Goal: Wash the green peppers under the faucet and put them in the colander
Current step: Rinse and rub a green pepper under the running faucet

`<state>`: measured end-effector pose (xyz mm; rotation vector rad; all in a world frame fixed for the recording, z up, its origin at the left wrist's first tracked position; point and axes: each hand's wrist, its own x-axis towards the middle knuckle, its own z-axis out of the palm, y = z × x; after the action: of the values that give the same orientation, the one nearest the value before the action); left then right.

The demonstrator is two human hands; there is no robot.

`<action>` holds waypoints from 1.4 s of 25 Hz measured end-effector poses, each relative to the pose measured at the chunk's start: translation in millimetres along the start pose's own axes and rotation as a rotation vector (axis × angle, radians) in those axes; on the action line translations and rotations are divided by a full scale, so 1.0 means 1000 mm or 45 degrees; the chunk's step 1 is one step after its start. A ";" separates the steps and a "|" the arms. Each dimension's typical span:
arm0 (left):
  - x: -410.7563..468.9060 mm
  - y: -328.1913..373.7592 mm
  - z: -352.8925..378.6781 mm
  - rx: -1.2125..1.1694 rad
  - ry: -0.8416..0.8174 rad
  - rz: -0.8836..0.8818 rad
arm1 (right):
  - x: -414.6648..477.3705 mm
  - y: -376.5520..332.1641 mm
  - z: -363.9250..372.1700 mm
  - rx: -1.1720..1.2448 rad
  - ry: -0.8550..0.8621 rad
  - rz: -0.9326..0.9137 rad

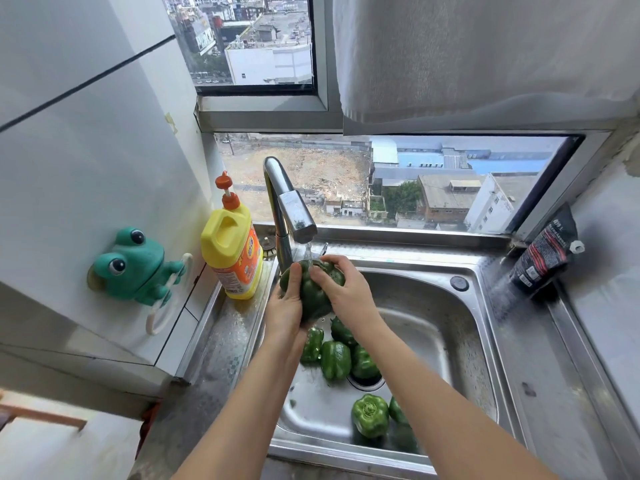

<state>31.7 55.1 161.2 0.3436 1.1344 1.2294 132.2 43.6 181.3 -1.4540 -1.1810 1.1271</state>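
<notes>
- While water runs from the faucet (287, 206), the washing step is under way. One pepper is under the stream and none can be seen set aside, so I judge the task to be at an early stage.
- Far left: a green frog holder (135, 265) is fixed to the wall tile, out of the working path.
- Left of centre: a yellow detergent bottle (233, 251) stands on the counter (221, 341) just beside the faucet base. It is near the left forearm and could be knocked.
- Centre: the left hand (284, 306) cups the held pepper (313, 292) from the lower left, thumb laid across it. The right hand (341, 289) curls its fingers over the top right. Both hands grip the pepper directly beneath the spout, above the upper-left corner of the sink (450, 306).
- Lower centre: at least six loose peppers (335, 360) lie in the basin around the drain. I judge these are left to wash, though their state cannot be told.
- Colander: not in view, so the drop-off place is unknown.
- Right: a black pouch (543, 254) leans at the window corner, well apart from the hands.
</notes>
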 end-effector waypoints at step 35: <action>0.009 0.000 -0.014 0.089 -0.075 0.203 | -0.017 0.026 -0.014 0.465 -0.245 0.108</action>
<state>19.5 58.2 151.0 0.5284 1.1171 1.3125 147.6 22.6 160.1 -1.1421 -0.9838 1.4817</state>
